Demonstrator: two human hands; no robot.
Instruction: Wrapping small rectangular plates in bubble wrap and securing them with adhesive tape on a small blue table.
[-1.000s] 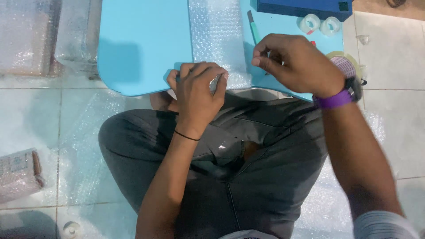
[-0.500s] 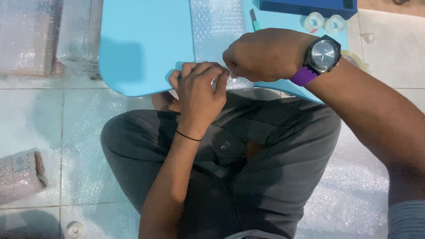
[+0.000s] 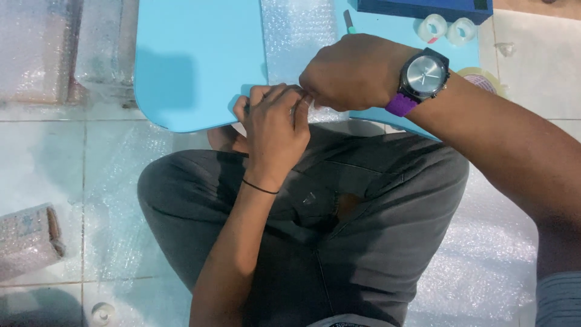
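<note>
The person is sitting cross-legged on the floor, working at the near edge of a light blue table (image 3: 200,66). The left hand (image 3: 275,124) is curling closed over a small bubble-wrapped item (image 3: 302,109), most of which is hidden under the fingers, so what is inside cannot be told. The right hand (image 3: 354,72), at about one o'clock from the left hand and touching it, is pinching its fingertips shut at the top of that item, possibly on a bit of clear tape. A strip of bubble wrap (image 3: 299,36) is lying on the table at twelve o'clock from the hands. Two clear tape rolls (image 3: 446,29) are resting at two o'clock, just beside a dark blue box (image 3: 423,7). Wrapped parcels (image 3: 36,48) are sitting at ten o'clock, and another wrapped parcel (image 3: 24,239) at eight o'clock.
</note>
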